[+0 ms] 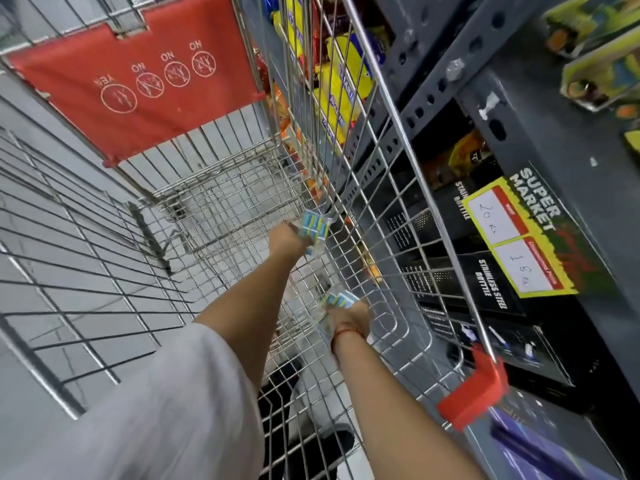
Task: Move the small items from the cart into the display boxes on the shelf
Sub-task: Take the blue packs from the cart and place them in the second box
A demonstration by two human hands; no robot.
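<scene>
Both my arms reach down into a wire shopping cart (391,216). My left hand (285,239) is deep in the basket, closed on a bunch of small blue-and-white packets (314,228). My right hand (348,317), with a red thread on its wrist, is nearer to me and grips another bunch of the same packets (337,303) close to the cart's right wall. The grey metal shelf (519,109) stands right of the cart. No display boxes for these packets show clearly.
The cart's red child-seat flap (138,88) is at the far end. Black stainless steel bottle boxes (485,289) and a yellow supermarket price tag (519,237) fill the shelf beside the cart. Yellow snack packs (339,91) lie beyond. A second cart's wire side (69,237) is left.
</scene>
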